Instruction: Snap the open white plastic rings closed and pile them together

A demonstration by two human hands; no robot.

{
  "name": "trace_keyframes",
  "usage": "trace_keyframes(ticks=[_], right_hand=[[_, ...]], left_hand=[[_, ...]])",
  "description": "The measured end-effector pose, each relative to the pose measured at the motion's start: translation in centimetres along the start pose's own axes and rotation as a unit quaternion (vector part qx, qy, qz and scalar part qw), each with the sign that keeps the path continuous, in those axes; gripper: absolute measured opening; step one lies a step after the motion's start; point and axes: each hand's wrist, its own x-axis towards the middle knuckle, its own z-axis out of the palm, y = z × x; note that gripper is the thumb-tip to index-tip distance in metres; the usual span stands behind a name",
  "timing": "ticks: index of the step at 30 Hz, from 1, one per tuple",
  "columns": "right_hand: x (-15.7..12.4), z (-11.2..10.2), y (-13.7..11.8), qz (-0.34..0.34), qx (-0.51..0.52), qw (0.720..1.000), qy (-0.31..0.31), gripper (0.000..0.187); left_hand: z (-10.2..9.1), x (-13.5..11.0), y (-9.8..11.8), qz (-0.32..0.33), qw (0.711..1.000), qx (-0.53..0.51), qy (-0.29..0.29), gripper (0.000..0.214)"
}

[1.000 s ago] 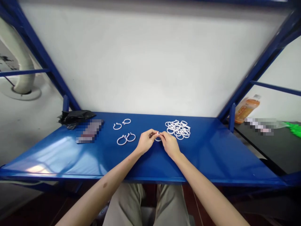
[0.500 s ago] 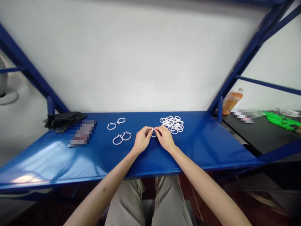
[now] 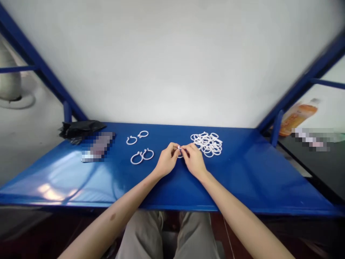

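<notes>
My left hand [image 3: 167, 160] and my right hand [image 3: 193, 160] meet over the middle of the blue table [image 3: 242, 172]. Both pinch one small white plastic ring [image 3: 180, 151] between their fingertips; most of the ring is hidden by the fingers. A pile of several white rings [image 3: 207, 143] lies just right of my hands. Left of my hands lie two separate pairs of white rings: a near pair [image 3: 142, 156] and a far pair [image 3: 137, 137].
A crumpled black bag [image 3: 81, 128] sits at the table's far left corner, next to a blurred flat object [image 3: 97, 147]. An orange bottle [image 3: 295, 116] stands beyond the right edge. Blue frame posts [image 3: 299, 90] rise on both sides; a white wall is behind.
Only the camera view has shifted. My hands stay together on the ring in the same spot on the table; the rings on the table have not moved.
</notes>
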Motion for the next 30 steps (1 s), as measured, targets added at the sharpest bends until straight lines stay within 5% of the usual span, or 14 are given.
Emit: trace_keyframes(ticks=[25, 30], right_hand=[[-0.1, 0.0, -0.6, 0.023, -0.017, 1.0, -0.007, 0.012], [-0.1, -1.2, -0.1, 0.027, -0.075, 0.997, 0.022, 0.013]], left_hand=[[0.2, 0.3, 0.0, -0.001, 0.999, -0.004, -0.033, 0.02], [-0.8, -0.5, 0.6, 0.056, 0.985, 0.163, 0.023, 0.026]])
